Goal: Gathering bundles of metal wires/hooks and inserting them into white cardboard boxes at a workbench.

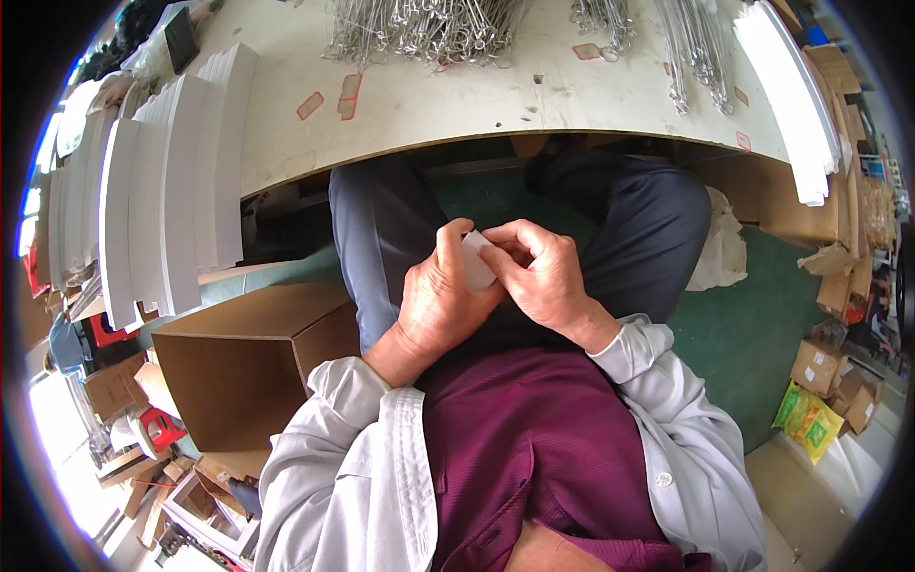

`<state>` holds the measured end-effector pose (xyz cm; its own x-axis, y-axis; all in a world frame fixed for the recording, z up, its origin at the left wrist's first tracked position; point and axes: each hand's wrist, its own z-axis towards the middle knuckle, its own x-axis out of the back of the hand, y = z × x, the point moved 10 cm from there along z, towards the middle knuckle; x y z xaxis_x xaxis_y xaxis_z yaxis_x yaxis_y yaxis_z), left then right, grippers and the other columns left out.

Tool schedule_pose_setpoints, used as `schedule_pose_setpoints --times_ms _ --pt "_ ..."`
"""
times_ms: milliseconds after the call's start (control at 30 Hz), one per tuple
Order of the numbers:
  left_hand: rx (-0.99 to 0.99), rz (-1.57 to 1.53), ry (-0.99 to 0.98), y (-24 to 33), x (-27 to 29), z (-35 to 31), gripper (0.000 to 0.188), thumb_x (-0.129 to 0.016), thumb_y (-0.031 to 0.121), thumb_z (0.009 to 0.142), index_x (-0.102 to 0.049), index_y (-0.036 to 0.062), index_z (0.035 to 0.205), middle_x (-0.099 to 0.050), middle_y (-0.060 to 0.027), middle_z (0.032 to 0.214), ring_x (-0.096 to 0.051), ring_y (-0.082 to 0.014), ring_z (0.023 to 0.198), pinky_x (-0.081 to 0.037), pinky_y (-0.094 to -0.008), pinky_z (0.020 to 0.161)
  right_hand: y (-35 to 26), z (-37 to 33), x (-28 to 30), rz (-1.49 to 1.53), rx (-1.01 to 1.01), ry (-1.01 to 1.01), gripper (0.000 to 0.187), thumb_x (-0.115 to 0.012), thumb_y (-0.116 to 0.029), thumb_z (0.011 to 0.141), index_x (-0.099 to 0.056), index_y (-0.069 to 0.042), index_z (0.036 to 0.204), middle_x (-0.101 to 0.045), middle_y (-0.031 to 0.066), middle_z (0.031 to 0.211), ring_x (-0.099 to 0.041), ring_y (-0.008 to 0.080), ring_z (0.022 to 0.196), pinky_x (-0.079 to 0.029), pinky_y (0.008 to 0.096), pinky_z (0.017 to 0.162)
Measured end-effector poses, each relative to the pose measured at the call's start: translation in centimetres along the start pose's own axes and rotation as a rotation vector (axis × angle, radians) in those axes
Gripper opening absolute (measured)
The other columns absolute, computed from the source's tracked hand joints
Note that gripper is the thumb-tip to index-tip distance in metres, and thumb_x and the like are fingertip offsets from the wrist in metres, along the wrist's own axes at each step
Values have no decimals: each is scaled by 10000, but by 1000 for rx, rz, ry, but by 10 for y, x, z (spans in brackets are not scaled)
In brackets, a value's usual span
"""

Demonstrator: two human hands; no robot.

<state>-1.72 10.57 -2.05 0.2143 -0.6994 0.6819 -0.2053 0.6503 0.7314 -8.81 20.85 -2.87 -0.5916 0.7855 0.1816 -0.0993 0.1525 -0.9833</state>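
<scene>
Above my lap, a small smooth white piece with rounded edges (478,267) is held between my two hands. My left hand (434,296) is closed around it from the left, thumb up along its side. The fingers of my right hand (545,276) are bent, and the thumb and fingertips pinch at its upper right edge. Much of the piece is covered by my fingers, so its exact kind does not show. Both hands are nearer to me than the front edge of the pale worktable (419,124).
Bundles of thin metal rods with looped ends (434,33) lie across the table's far part. White flat panels stand in stacks at the left (181,181) and right (791,105). An open cardboard box (253,367) sits on the floor at my left, beside my leg.
</scene>
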Motion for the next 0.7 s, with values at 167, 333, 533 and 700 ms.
schedule_pose_setpoints --times_ms 167,333,533,700 --pt "-36 63 48 -3 -3 -2 541 -832 218 776 -548 -18 1171 -710 -227 921 -737 -400 797 -611 -483 666 28 1 2 262 -227 -31 134 -729 -84 961 -699 45 984 -748 97 802 -690 99 653 -549 254 552" --pt "-55 56 62 2 -2 -4 445 -817 192 745 -598 -14 1074 -694 -185 884 -718 -384 778 -599 -473 655 50 -4 -2 396 -420 -64 134 -735 -103 960 -699 18 915 -692 49 717 -596 49 539 -464 218 433" --pt "-63 43 78 4 3 -8 465 -832 170 736 -615 -23 1099 -705 -208 923 -724 -399 820 -604 -466 697 44 -4 -1 359 -410 -48 162 -738 -114 958 -692 9 863 -677 46 678 -573 57 487 -451 233 395" --pt "-44 0 55 -1 -1 -6 540 -857 149 716 -624 -44 1163 -716 -246 975 -731 -420 881 -612 -462 752 35 0 2 219 -305 -41 188 -739 -117 958 -696 23 840 -700 43 703 -607 51 581 -485 244 494"
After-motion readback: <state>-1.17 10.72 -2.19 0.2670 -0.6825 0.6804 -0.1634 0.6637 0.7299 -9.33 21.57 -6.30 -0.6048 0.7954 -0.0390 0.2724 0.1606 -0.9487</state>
